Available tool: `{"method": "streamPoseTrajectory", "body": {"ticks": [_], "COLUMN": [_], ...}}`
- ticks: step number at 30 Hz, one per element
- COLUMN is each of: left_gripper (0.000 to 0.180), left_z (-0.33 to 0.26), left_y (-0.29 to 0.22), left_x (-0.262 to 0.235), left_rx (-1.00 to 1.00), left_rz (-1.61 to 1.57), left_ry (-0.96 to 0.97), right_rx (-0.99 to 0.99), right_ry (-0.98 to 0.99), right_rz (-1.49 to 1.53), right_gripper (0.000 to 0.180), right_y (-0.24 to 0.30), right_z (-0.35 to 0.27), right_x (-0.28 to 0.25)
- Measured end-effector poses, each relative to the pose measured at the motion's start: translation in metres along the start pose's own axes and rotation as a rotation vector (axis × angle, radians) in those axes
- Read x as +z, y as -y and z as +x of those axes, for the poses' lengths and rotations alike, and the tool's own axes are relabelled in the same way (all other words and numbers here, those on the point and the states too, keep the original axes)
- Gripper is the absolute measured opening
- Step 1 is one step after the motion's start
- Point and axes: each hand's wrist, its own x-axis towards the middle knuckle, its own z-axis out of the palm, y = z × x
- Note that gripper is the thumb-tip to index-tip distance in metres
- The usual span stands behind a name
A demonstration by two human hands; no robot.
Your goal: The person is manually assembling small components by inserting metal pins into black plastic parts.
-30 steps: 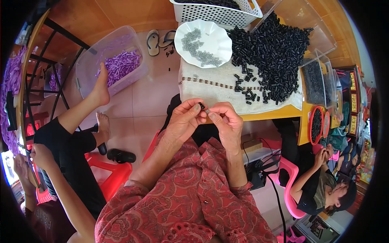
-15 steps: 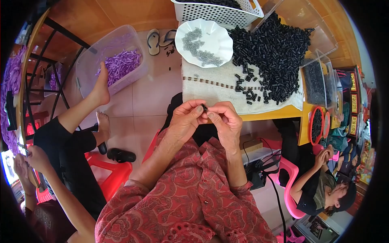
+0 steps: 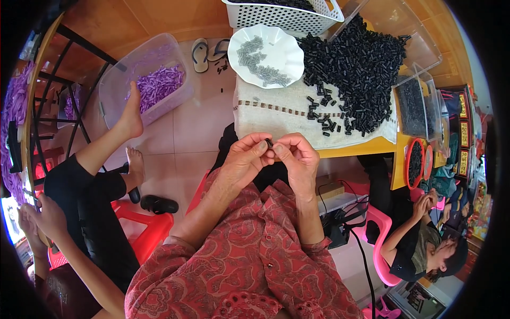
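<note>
My left hand (image 3: 245, 159) and my right hand (image 3: 295, 154) meet in front of my chest, fingertips pinched together on one small black part (image 3: 269, 143). Both hands hover just before the near edge of a table covered with a pale cloth (image 3: 271, 117). On the cloth lies a big heap of small black parts (image 3: 361, 64), with loose ones (image 3: 321, 109) scattered toward me. A white scalloped plate (image 3: 265, 56) beyond my hands carries several grey parts.
A white mesh basket (image 3: 281, 15) stands at the table's far edge, clear trays (image 3: 411, 103) at the right. A clear tub of purple pieces (image 3: 154, 85) sits on the floor left, a seated person's foot (image 3: 130, 114) against it. Another person (image 3: 425, 242) sits lower right.
My hands have stayed together at the same spot, fingers shifting slightly on the small black part. The person at left keeps the foot on the tub.
</note>
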Motion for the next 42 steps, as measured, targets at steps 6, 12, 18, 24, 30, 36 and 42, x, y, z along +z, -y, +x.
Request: {"method": "streamPoseTrajectory", "body": {"ticks": [6,12,18,24,30,36,42], "left_gripper": [0.021,0.021,0.021,0.021,0.023,0.024,0.024], "left_z": [0.0,0.0,0.001,0.0,0.0,0.001,0.001], "left_y": [-0.003,0.001,0.002,0.0,-0.004,-0.004,-0.003], "left_x": [0.006,0.004,0.009,0.004,0.009,0.01,0.012], "left_rx": [-0.002,0.024,0.042,0.032,0.012,0.012,0.024], "left_rz": [-0.043,0.044,0.058,0.075,0.08,0.097,0.139], "left_ry": [-0.019,-0.041,-0.026,-0.029,-0.046,-0.045,-0.058], "right_rx": [0.044,-0.04,-0.134,-0.132,-0.182,-0.282,-0.235], "right_ry": [-0.01,-0.033,-0.089,-0.043,-0.187,-0.387,-0.54], "right_rz": [0.045,-0.136,-0.351,-0.387,-0.562,-0.896,-1.212], "right_gripper": [0.011,0.01,0.01,0.008,0.007,0.01,0.022], "right_y": [0.002,-0.002,0.001,0.011,0.004,0.001,0.007], "right_z": [-0.001,-0.001,0.0,0.001,0.002,0.015,0.022], "right_x": [0.002,0.001,0.006,0.006,-0.026,-0.071,-0.095]}}
